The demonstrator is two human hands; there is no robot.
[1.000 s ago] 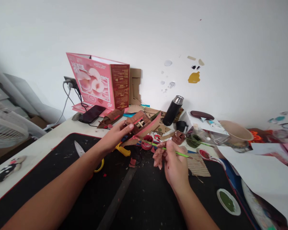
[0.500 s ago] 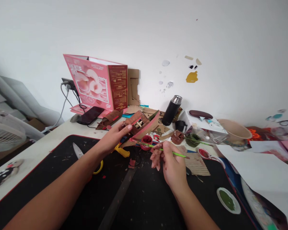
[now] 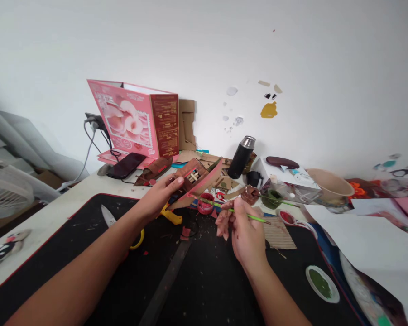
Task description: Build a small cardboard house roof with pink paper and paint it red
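My left hand [image 3: 163, 192] grips a small brown cardboard model [image 3: 205, 183] with a little window and a pinkish-red painted edge, holding it tilted above the back of the mat. In my right hand [image 3: 246, 233], whose fingertips are stained with paint, a thin green paintbrush [image 3: 257, 218] is pinched. The brush's far end points left and reaches the model's lower edge; whether it touches cannot be told. Just behind the brush sits a small pot of red paint [image 3: 206, 206]. A yellow-handled tool [image 3: 172, 215] lies below the model.
Scissors [image 3: 108, 215] lie partly under my left forearm on the black mat [image 3: 210, 280]. A dark strip [image 3: 168, 276] crosses the mat. Green paint [image 3: 321, 283] sits in a lid at right. Behind stand a black thermos [image 3: 239, 160], a phone [image 3: 126, 165] and a pink box [image 3: 129, 120].
The whole view has shifted slightly. Both hands keep their holds on the model and the paintbrush, with only a small movement of the brush along the model's edge.
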